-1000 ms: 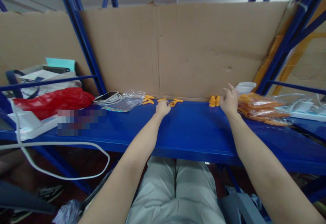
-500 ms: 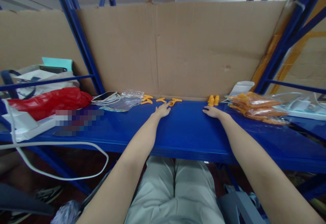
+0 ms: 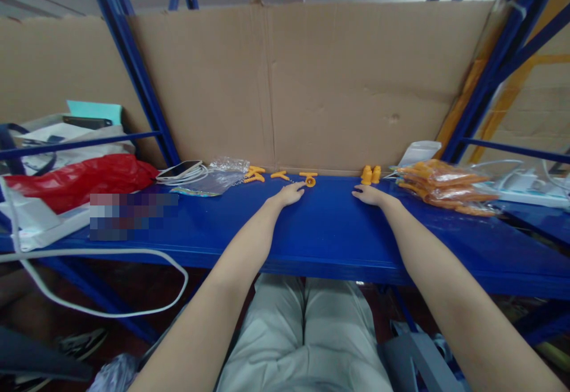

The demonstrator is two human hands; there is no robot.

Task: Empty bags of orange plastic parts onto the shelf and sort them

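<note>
My left hand (image 3: 291,194) rests on the blue shelf top, fingers stretched out. Its fingertips reach the left edge of an orange T-shaped piece with a round ring end (image 3: 310,182); whether they touch it I cannot tell. Just left of that hand lies a smaller orange T-shaped piece (image 3: 279,175) with a short chain, and beyond it several more orange T-shaped pieces (image 3: 255,174). My right hand (image 3: 367,194) lies palm down with fingers extended and holds nothing. Right behind its fingers stand two orange cone-like pieces (image 3: 366,174).
Clear plastic bags of orange parts (image 3: 445,187) are stacked at the right, near a white power strip (image 3: 529,193). On the left are a phone (image 3: 180,169) with a white cable, a clear bag (image 3: 214,181) and a red plastic bag (image 3: 84,181). Cardboard (image 3: 329,83) walls the back.
The T-shaped piece with the ring has turned, its ring now facing me and its bar behind. My left hand has shifted slightly right, its fingers closer together. The right hand stays put.
</note>
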